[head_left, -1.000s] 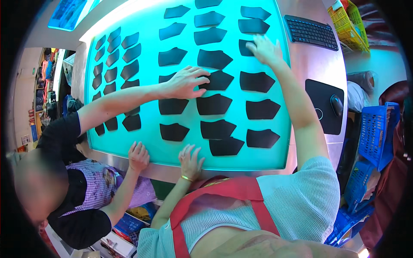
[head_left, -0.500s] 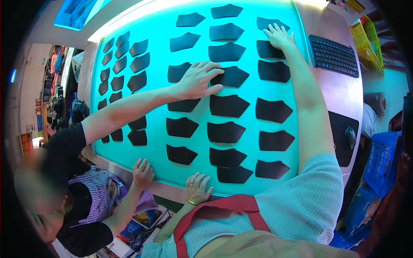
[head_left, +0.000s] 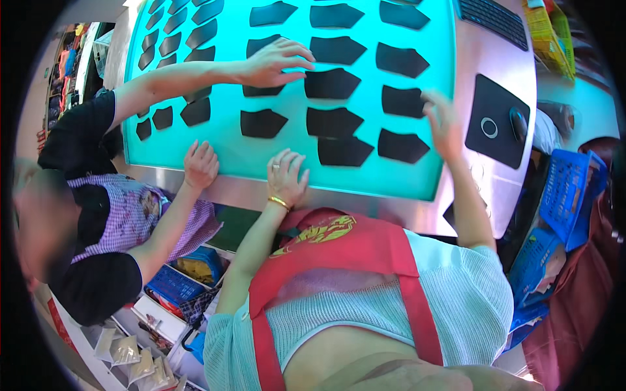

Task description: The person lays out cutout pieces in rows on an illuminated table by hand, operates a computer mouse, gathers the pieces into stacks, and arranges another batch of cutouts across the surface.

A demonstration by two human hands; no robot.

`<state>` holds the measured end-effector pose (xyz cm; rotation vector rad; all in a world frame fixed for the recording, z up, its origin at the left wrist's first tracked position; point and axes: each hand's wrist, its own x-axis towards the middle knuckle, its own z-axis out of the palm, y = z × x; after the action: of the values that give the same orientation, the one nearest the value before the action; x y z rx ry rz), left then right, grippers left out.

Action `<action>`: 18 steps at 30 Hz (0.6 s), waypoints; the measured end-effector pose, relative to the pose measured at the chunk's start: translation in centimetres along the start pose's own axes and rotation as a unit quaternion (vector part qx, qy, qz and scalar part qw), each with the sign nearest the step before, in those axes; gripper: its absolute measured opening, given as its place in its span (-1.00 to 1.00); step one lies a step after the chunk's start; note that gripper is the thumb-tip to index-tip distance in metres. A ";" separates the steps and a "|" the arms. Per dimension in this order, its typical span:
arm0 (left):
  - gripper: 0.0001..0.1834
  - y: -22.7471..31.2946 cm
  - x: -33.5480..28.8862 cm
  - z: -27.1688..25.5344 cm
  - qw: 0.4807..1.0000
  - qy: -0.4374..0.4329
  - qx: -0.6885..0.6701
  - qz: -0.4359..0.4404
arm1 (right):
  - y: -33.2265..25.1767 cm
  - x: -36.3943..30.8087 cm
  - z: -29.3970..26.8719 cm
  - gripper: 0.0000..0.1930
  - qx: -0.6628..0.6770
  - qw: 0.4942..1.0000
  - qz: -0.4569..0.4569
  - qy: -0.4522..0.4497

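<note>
Flat dark pieces with one pointed end lie in columns on a glowing turquoise tabletop (head_left: 222,146). My left hand (head_left: 287,174) rests on the table's near edge with its fingers stretched out, holding nothing; a ring and a gold bracelet are on it. At the right side my right hand (head_left: 447,127), slightly blurred, has its fingers apart. Its fingertips are at the right end of one dark piece (head_left: 401,101); whether they touch it I cannot tell. Below that piece lies another dark piece (head_left: 403,147), close to my right hand.
A co-worker at my left reaches one hand (head_left: 277,64) over the middle columns and rests the other hand (head_left: 201,164) at the table edge. On the right are a keyboard (head_left: 493,23), a mouse (head_left: 518,124) on a black pad (head_left: 489,98), and blue baskets (head_left: 566,195).
My right hand has come back from the far end of the right column to its near end. My left hand stays at the edge. The view has tilted toward my body.
</note>
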<state>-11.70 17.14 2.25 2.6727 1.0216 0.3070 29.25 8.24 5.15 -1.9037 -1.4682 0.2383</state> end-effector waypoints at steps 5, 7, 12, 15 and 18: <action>-0.60 -0.6 -1.2 1.2 0.999 0.042 0.027 0.013 | -8.0 -17.1 -0.8 -0.78 0.033 0.995 0.083 -0.052; -0.59 0.2 -0.5 1.6 0.997 0.060 0.029 0.024 | -10.1 -19.7 -1.6 -0.79 0.026 0.997 0.047 -0.047; -0.56 8.2 3.3 3.9 0.993 0.056 -0.049 0.093 | -12.3 -22.5 -2.1 -0.82 0.080 0.995 0.000 -0.068; -0.57 9.8 4.4 4.4 0.998 -0.034 -0.008 0.044 | -12.6 -22.2 -4.7 -0.82 0.089 0.991 -0.023 -0.093; -0.60 9.0 3.5 4.0 0.997 -0.067 0.024 0.024 | -10.5 -22.9 -7.5 -0.80 0.069 0.993 -0.007 -0.099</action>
<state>-2.40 12.39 1.70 2.7214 0.9366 0.1113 17.49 -14.46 11.11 -1.7981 -1.5508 0.5213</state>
